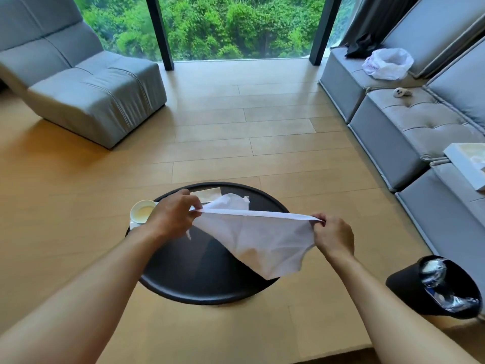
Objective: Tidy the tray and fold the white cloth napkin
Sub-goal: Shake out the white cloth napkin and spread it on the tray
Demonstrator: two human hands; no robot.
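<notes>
A white cloth napkin (259, 240) hangs stretched between my two hands above a round black tray (189, 279). My left hand (174, 212) pinches its left corner and my right hand (332, 233) pinches its right corner, so the top edge is taut. The rest of the cloth droops toward me and covers the tray's right side. A white cup on a saucer (141, 212) stands at the tray's left rim, partly behind my left hand. A flat pale folded paper (208, 193) lies at the tray's far edge.
The tray rests on a light wooden surface. A black bin (435, 287) with a clear liner stands at the lower right. A grey sofa (420, 122) runs along the right, holding a plastic bag (385, 63) and a white box (469, 164). A grey armchair (86, 82) sits far left.
</notes>
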